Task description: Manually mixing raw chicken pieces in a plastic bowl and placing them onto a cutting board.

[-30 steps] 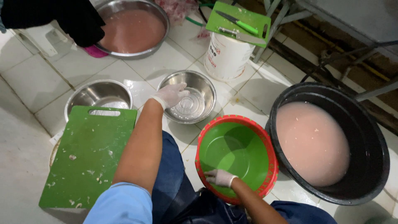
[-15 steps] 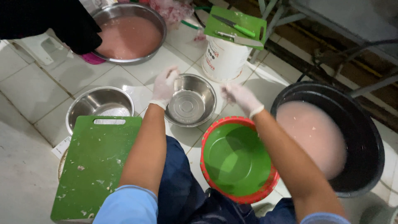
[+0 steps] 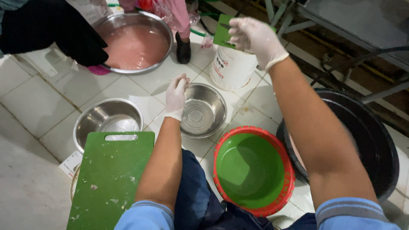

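Here, the rim of a steel bowl (image 3: 203,111) is pinched by the closed fingers of the gloved left hand (image 3: 176,96). At one o'clock, a small green board (image 3: 223,32) atop a white bucket (image 3: 232,68) is gripped by the right hand (image 3: 255,39). A green basin (image 3: 251,170) sits at five o'clock.

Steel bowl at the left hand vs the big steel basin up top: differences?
The small steel bowl holds no liquid; the large steel basin is filled with pinkish liquid. The bowl is smaller than the basin. The left hand touches the bowl's rim; no hand touches the basin. Both are round, shiny and sit on the tiled floor.
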